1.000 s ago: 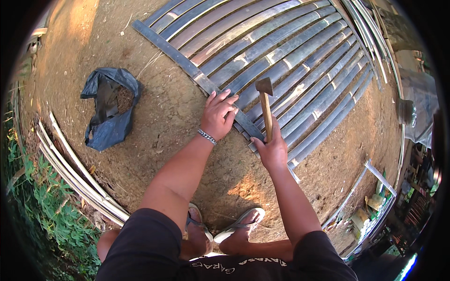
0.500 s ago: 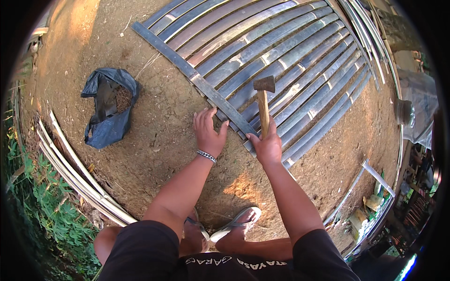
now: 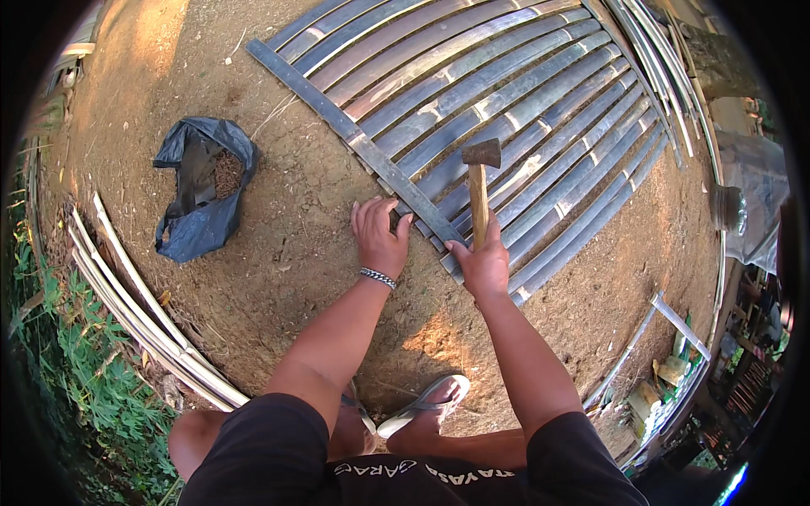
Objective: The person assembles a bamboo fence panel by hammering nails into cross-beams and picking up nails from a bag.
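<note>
A panel of dark split-bamboo slats (image 3: 498, 110) lies on the ground, with a flat crosspiece (image 3: 337, 122) over its near-left ends. At that edge is my left hand (image 3: 381, 244), its curved thumb and forefinger on either side of a slat's protruding end, partly hidden by the fingers. Whether it presses firmly I cannot tell. My right hand (image 3: 485, 266) is closed round the wooden handle of a hammer (image 3: 478, 190). The dark metal head points away from me, held up over the slats near the panel's near corner.
An open black plastic bag (image 3: 207, 232) with small brown bits inside sits on the dirt at left. Pale bamboo strips (image 3: 152, 329) lie along the green plants; more poles (image 3: 654, 59) lie beyond the panel. A frame-like piece (image 3: 679, 325) is at right. My sandaled feet (image 3: 426, 409) are below.
The view has shifted slightly, so the panel and bag sit a little differently in it. Both hands stay at nearly the same place by the panel edge, the hammer still raised.
</note>
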Motion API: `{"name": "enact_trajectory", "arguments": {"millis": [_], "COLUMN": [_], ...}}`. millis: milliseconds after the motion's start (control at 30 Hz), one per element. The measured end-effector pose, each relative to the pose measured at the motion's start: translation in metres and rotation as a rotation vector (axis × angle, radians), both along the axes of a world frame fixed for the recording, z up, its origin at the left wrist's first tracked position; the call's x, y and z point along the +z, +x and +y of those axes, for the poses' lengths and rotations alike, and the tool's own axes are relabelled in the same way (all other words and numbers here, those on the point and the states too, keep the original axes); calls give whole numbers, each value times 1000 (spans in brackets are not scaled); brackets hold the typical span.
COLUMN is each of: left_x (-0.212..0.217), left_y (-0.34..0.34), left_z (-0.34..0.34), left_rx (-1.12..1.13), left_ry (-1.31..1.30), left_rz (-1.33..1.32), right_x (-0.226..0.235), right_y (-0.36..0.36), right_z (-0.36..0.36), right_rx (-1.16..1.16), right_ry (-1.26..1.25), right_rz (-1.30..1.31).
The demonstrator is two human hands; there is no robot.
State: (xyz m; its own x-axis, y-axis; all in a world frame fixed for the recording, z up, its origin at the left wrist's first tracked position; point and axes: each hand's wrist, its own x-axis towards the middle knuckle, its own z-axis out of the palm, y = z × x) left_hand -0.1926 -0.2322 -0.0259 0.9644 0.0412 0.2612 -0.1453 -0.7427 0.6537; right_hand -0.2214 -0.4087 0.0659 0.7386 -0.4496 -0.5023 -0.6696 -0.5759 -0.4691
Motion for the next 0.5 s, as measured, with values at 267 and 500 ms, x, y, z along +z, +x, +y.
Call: {"name": "enact_trajectory", "arguments": {"millis": [267, 500], "left_x": [5, 30], "left_y": [21, 139], "left_z": [9, -9], "left_rx": [36, -52], "left_ry": [-162, 108], "left_rz": [-101, -185], "right_x": [-6, -8], "right_y": [1, 2], "right_z": [-2, -6], "right_rx": [24, 15], "right_ry": [-27, -15], "right_rz": [42, 44]}}
